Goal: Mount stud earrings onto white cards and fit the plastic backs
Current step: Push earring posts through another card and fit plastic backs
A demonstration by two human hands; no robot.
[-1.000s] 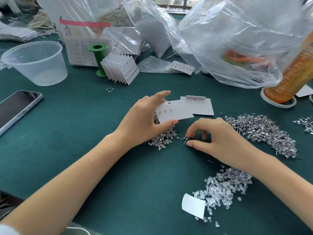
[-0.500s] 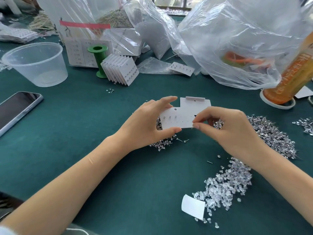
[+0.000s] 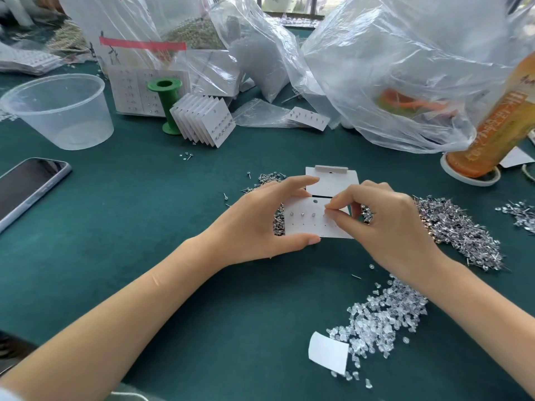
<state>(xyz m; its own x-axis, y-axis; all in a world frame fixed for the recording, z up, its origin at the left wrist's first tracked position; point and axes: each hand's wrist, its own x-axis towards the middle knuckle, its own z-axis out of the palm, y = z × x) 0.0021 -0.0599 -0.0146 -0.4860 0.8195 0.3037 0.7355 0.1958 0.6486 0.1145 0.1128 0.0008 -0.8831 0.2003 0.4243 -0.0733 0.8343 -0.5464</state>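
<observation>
left hand: left hand [image 3: 254,224] holds the small white perforated card [image 3: 307,224] by its left edge, thumb under the bottom edge, index finger along the top edge, fingers curled round it.
right hand: right hand [image 3: 390,227] has thumb and index fingertips pinched together at the card's top row, right of the mounted studs; whatever is pinched is too small to make out. Other fingers curled.
card: held just above the dark green felt table [image 3: 144,227], face toward the camera, three small stud earrings [image 3: 302,214] already in its top row, hole rows below unfilled.
second card: another blank white card with a folded tab [image 3: 333,180] lies flat just behind the held one.
stud piles: big heap of loose silver stud earrings [image 3: 463,230] right of the right hand; smaller heap [image 3: 267,180] behind the left hand, some partly hidden under the card.
backs: pile of clear plastic earring backs [image 3: 382,319] near the right forearm, a curled white paper scrap [image 3: 327,354] touching its left edge.
finished: fanned stack of filled white cards [image 3: 202,120] leaning by a green plastic spool [image 3: 166,107], far left centre.
other: clear plastic tub [image 3: 60,111] and dark smartphone [image 3: 26,189] at left; crumpled clear plastic bags [image 3: 390,68] across the back; orange bottle [image 3: 500,117] at right, tilted in view.
</observation>
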